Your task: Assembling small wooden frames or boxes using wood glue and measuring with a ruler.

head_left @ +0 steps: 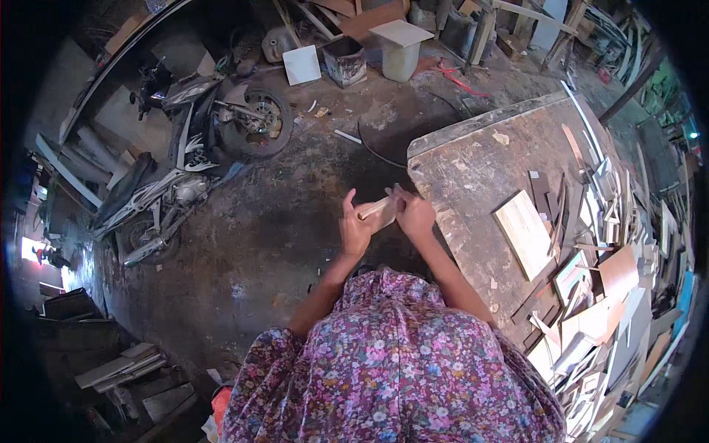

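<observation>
A small pale wooden block (379, 214) is held up in front of my body, over the dark floor. My left hand (355, 230) grips its left end, one finger sticking up away from the wood. At the other end, my right hand (416, 215) is closed on the block, its fingertips bunched at the upper corner. The block slants slightly, its right end farther from me. Part of its face is hidden behind my right fingers.
A worn worktable (465, 177) stands to my right, bearing a light wooden board (523, 235) and a heap of offcuts (591, 317). At left a motorcycle (192, 162) is parked. Beyond are a dirty bucket (346, 63) and a lidded pale container (400, 63). Planks (122, 369) lie lower left.
</observation>
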Motion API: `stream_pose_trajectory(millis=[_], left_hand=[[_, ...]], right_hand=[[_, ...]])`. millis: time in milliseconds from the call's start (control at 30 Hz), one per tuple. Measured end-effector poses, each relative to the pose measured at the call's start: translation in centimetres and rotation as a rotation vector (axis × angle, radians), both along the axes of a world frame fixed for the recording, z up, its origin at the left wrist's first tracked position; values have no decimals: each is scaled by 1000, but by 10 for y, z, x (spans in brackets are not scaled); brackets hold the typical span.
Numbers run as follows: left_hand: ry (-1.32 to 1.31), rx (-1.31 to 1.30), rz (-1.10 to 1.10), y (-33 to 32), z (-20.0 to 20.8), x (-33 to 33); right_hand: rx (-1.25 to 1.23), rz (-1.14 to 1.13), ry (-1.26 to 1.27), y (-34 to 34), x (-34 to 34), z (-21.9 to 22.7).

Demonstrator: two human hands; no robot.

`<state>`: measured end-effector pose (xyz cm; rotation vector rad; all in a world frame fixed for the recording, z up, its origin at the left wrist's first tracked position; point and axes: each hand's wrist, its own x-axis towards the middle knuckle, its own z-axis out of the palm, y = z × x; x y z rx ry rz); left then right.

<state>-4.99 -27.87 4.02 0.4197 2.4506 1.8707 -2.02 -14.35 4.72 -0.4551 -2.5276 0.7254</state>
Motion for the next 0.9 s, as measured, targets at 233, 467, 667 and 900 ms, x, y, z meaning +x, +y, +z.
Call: stream_pose_trajectory(millis=[233, 467, 667, 900], left_hand=[[77, -228, 156, -3, 1, -5], [96, -48, 79, -4, 1, 0], [88, -4, 1, -5, -20, -5], [37, 100, 81, -3, -12, -2]], right_hand=[[23, 171, -20, -35, 2, 5], [-5, -42, 148, 19, -9, -22], [-929, -30, 283, 21, -18, -32], [-877, 200, 434, 11, -17, -4]])
